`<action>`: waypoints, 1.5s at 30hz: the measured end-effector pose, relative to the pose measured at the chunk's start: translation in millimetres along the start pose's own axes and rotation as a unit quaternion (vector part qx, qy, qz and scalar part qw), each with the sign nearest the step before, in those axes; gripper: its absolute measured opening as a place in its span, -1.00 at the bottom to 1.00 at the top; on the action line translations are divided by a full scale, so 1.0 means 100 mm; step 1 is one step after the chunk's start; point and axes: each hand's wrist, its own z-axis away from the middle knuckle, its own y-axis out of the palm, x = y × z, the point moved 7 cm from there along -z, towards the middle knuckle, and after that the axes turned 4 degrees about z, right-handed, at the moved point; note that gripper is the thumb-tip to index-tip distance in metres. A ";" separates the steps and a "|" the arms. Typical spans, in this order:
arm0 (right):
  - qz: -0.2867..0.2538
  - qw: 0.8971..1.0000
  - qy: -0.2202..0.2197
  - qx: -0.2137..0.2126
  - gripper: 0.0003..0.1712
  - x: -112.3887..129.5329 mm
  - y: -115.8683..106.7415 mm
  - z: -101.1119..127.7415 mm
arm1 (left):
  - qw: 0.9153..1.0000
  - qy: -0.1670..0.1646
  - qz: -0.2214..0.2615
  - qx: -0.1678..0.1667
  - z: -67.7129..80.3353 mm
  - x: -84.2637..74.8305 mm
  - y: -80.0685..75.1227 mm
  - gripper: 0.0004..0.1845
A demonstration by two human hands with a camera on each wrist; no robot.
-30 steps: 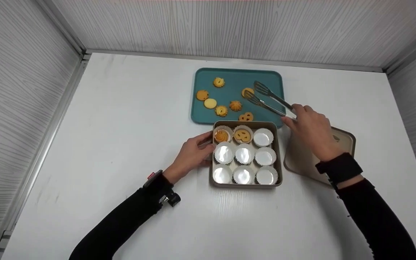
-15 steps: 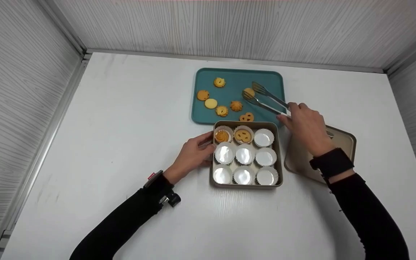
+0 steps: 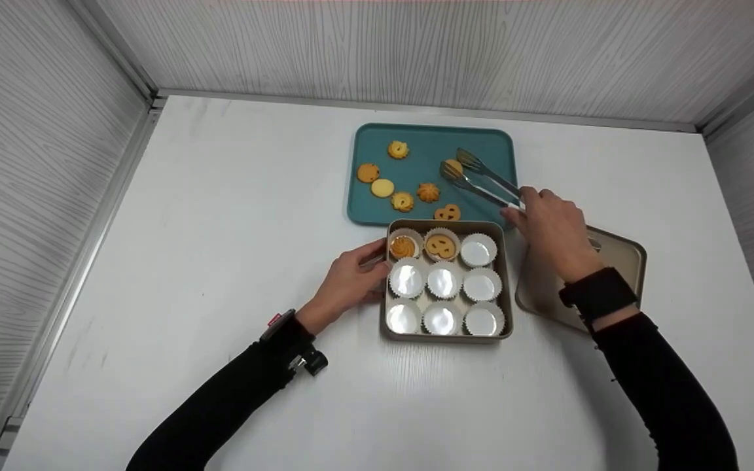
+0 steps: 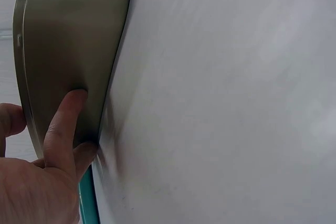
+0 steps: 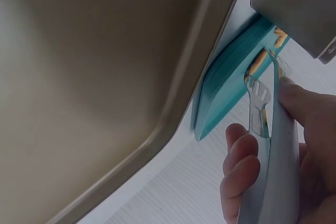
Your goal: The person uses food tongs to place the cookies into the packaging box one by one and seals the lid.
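My left hand [image 3: 344, 281] holds the left wall of a square metal tin [image 3: 442, 338]. One digit lies at the rim; in the left wrist view, others press the tin's outer side [image 4: 68, 40]. Paper cups fill the tin. The back-left cup holds a swirl cookie [image 3: 402, 247], the back-middle one a pretzel cookie [image 3: 440, 246]; the others hold nothing. My right hand [image 3: 557, 235] grips serving tongs [image 3: 482, 191] by the handles. Their slotted tips stand either side of a round cookie [image 3: 456, 165] on the teal tray [image 3: 374, 139]; firm contact cannot be judged.
Several other cookies lie on the tray, including a flower-shaped one [image 3: 428, 191] and a pretzel [image 3: 447, 212] close behind the tin. The tin's lid [image 3: 619, 261] lies to the right, under my right forearm. Grey panels [image 3: 416, 52] border the table.
My right hand has shifted slightly left, and the tongs' tips have closed in around the round cookie, which has moved slightly right. The left hand and tin keep their place.
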 end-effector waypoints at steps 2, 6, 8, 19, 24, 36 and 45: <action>0.001 1.000 0.009 0.013 -0.53 -0.01 0.01 -0.01 | 1.000 -0.001 0.003 0.000 0.00 0.00 0.00 -0.38; -0.002 0.999 0.021 0.033 -0.56 -0.03 0.04 -0.01 | 1.000 -0.001 0.012 -0.001 0.01 0.00 0.01 -0.38; -0.003 0.999 0.023 0.034 -0.56 -0.03 0.05 0.00 | 1.000 -0.003 0.016 0.000 0.01 0.00 0.01 -0.38; -0.024 1.000 0.003 -0.020 -0.58 0.00 -0.08 0.22 | 1.000 0.006 0.005 -0.001 -0.02 0.03 0.00 -0.38; -0.024 0.998 -0.013 -0.051 -0.58 0.03 -0.17 0.34 | 1.000 0.003 0.007 0.002 -0.02 0.03 0.01 -0.38; -0.020 0.993 -0.061 -0.102 -0.63 0.06 -0.43 0.67 | 1.000 0.001 0.014 0.005 -0.01 0.02 0.01 -0.37; -0.016 0.979 -0.115 -0.166 -0.58 0.07 -0.62 0.96 | 1.000 0.006 0.005 0.002 -0.01 0.00 0.00 -0.37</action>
